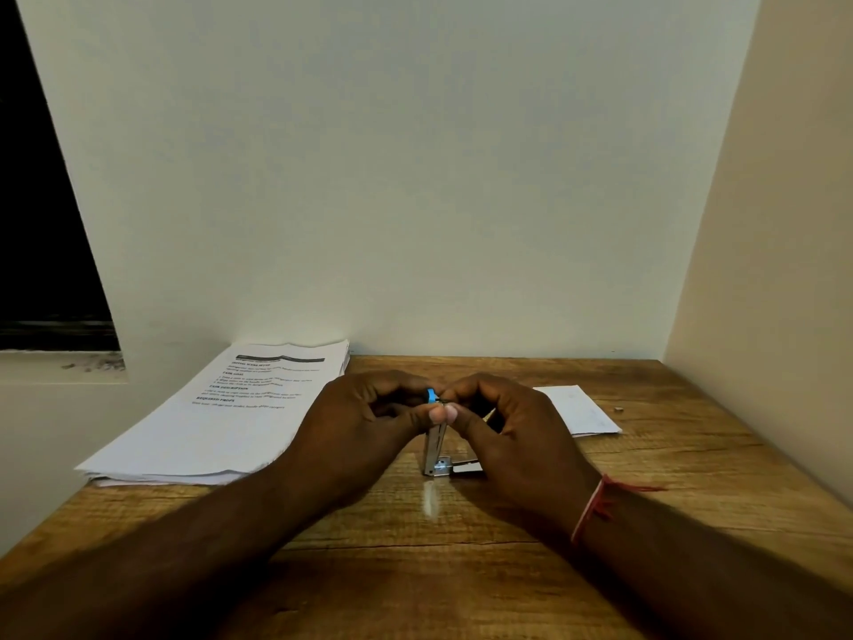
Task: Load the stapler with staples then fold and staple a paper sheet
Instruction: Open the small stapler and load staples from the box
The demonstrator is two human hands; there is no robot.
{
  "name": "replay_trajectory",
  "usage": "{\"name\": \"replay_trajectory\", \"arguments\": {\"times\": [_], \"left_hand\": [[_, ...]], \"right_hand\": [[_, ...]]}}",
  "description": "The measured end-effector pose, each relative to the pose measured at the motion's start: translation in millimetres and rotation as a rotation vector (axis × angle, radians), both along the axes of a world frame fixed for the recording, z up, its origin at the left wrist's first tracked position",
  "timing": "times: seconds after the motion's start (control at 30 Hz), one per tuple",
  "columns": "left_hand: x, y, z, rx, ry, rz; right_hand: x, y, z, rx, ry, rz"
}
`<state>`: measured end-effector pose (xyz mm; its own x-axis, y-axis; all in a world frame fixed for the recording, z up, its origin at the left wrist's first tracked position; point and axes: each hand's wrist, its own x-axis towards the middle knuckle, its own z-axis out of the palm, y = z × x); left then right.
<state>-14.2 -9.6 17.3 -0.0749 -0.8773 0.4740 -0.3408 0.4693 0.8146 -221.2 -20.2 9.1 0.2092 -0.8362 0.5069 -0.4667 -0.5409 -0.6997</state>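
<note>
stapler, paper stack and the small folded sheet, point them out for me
small metal stapler with blue tip (pixel 435 448): head view, on its upright metal arm.
thick stack of white printed paper (pixel 217 422): head view, on the top sheet.
small white folded sheet (pixel 584 411): head view, on its bare middle.

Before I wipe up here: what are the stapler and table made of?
Stapler: bare, shiny metal by its bright glint, with a blue tip, probably plastic, between the hands. Table: brown wood grain, matte; solid wood or laminate, I cannot tell.

Shiny metal stapler (pixel 435 450) with blue plastic tip, matt grained wood table (pixel 415 570), white paper stack (pixel 221 427).
</note>
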Motion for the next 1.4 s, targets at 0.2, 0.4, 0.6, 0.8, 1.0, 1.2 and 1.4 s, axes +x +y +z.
{"name": "replay_trajectory", "arguments": {"times": [0.2,0.4,0.6,0.8,1.0,1.2,1.4], "left_hand": [[-1,0,-1,0.016,0.047,0.023],[6,-7,-1,0.087,0.094,0.054],[25,-14,2,0.003,-0.239,0.152],[45,-15,9,0.062,-0.522,0.097],[48,-13,8,0.123,-0.728,0.068],[28,-3,1,0.011,-0.629,-0.067],[19,-2,-7,-0.164,-0.658,-0.158]], "right_hand": [[2,0,-2,-0.054,0.016,0.005],[-7,-11,-6,0.033,-0.028,-0.003],[-26,-24,-2,0.105,-0.057,0.01],[-46,-35,1,0.144,-0.023,0.073],[-60,-37,6,0.196,0.1,0.066],[-51,-29,6,0.172,0.156,0.116],[-42,-25,7,0.126,0.212,0.137]]}}
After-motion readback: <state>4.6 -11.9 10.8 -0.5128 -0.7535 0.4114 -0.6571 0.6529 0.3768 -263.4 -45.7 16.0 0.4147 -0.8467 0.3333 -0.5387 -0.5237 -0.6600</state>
